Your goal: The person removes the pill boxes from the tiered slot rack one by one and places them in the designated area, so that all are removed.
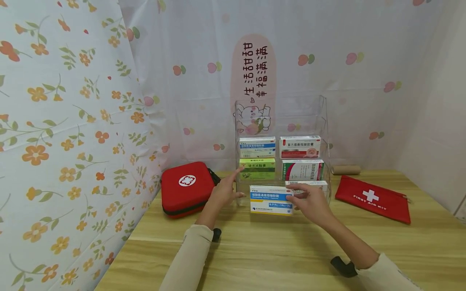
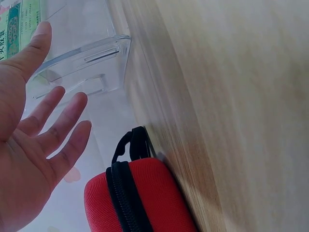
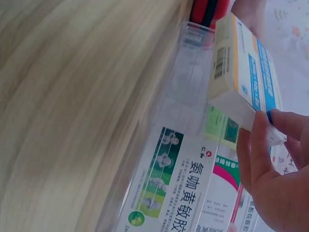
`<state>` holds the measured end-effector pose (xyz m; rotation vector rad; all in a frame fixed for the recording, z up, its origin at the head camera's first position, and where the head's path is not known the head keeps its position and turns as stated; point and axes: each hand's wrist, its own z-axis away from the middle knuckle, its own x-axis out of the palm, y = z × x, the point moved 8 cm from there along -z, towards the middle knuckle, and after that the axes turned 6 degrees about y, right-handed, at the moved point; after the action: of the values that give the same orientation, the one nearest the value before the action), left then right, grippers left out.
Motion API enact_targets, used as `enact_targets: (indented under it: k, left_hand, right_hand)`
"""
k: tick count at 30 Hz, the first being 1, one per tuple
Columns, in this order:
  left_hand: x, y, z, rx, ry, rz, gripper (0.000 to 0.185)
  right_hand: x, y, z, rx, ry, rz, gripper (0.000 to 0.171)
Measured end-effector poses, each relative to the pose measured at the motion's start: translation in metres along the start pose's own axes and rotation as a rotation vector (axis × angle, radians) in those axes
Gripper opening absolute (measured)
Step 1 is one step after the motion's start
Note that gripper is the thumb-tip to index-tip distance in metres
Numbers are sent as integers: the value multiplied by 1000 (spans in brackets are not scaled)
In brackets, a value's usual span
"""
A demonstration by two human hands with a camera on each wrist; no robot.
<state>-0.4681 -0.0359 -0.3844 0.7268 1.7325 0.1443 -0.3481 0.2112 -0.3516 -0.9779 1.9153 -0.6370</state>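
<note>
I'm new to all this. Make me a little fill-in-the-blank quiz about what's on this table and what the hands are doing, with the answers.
1. The person's ____ hand grips a blue-and-white medicine box.
2. In the head view, the red zippered case lies to the ____ of the clear rack.
3. The printing on the flat red pouch reads "FIRST AID ____".

Missing words: right; left; KIT.
</note>
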Motion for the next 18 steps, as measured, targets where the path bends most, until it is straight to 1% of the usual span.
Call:
enact_targets:
  k: [2,5,10,18]
  left_hand:
    - [0,0,0,3,-1,0,100]
    - [0,1,0,7,4,-9,101]
    - [1,1,0,11,7,-9,101]
    - [1,1,1,7,-1,-6,102]
  right_hand:
    - [3,0,2,39,-28,-20,32]
    - [8,0,3,74,-60,-36,33]
    - [18,4,5,109,-114,-41,32]
    - [32,10,8,87,-173,-60,28]
